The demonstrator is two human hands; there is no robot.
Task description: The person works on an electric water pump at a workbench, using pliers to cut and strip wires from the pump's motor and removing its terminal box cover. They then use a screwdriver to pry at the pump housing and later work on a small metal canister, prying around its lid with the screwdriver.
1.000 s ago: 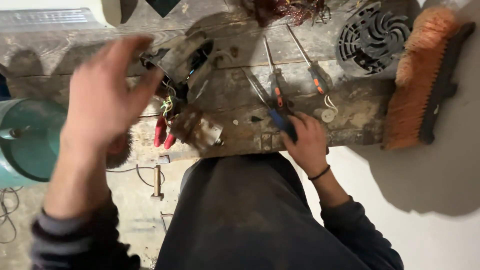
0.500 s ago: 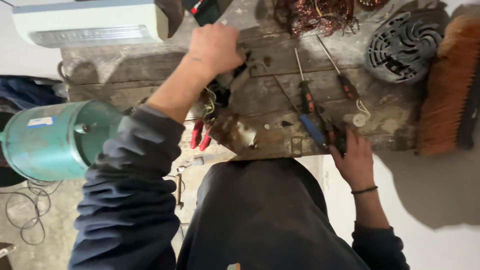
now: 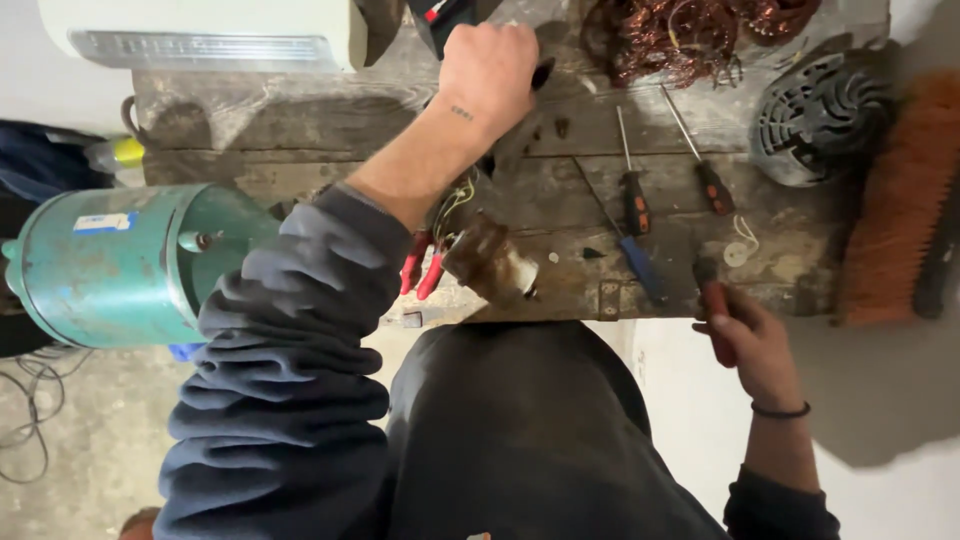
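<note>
Head view: red-handled tool (image 3: 712,312) gripped in right hand (image 3: 752,345) at worktop (image 3: 300,130) edge; left hand (image 3: 487,75) fisted over dark part at back. Rusty motor piece (image 3: 490,262) w/ wires on rough, stained wood; bare concrete floor (image 3: 70,450).

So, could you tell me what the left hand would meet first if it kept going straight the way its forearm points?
Probably the black case at the bench's far edge, just beyond the left hand; depth is unclear.

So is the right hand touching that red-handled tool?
Touching. The head view shows the right hand with its fingers curled around the red-handled tool at the front edge of the wooden workbench.
</note>
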